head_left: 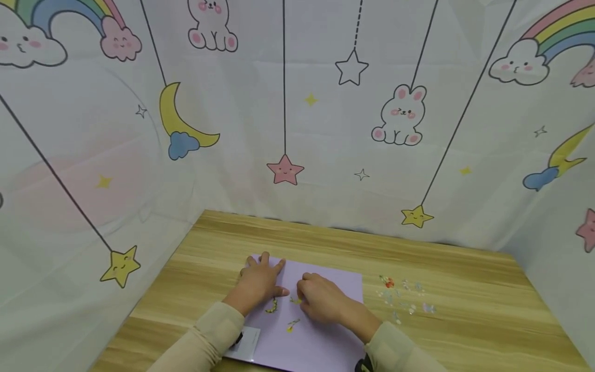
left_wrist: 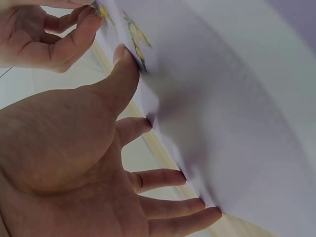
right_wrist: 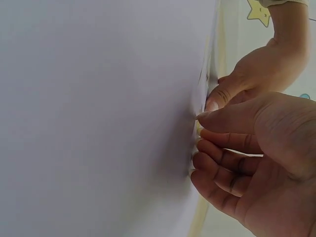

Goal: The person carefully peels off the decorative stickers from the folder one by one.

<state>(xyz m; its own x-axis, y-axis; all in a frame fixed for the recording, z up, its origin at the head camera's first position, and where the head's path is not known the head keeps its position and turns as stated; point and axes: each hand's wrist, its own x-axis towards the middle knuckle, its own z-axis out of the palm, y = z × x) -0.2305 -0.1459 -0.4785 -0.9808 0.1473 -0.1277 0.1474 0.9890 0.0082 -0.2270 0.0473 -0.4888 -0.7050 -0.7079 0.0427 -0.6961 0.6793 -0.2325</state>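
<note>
A light purple sheet (head_left: 321, 343) lies on the wooden table, with small yellow flower stickers on it. My left hand (head_left: 256, 285) rests on its upper left part, fingers spread and fingertips touching the surface. Near that thumb is a curved sprig sticker (head_left: 272, 307), and lower down sits a yellow flower sticker (head_left: 292, 326). My right hand (head_left: 323, 298) has curled fingers low over the sheet. Its thumb and forefinger pinch another yellow flower sticker (left_wrist: 103, 12) against the surface; the fingertips partly hide it.
Right of the sheet, several loose clear and coloured stickers (head_left: 389, 282) lie on the wooden table (head_left: 474, 299). A small pale card (head_left: 250, 342) is at the sheet's lower left corner, partly under the left sleeve. Printed cloth walls (head_left: 325, 196) enclose the table at the back and sides.
</note>
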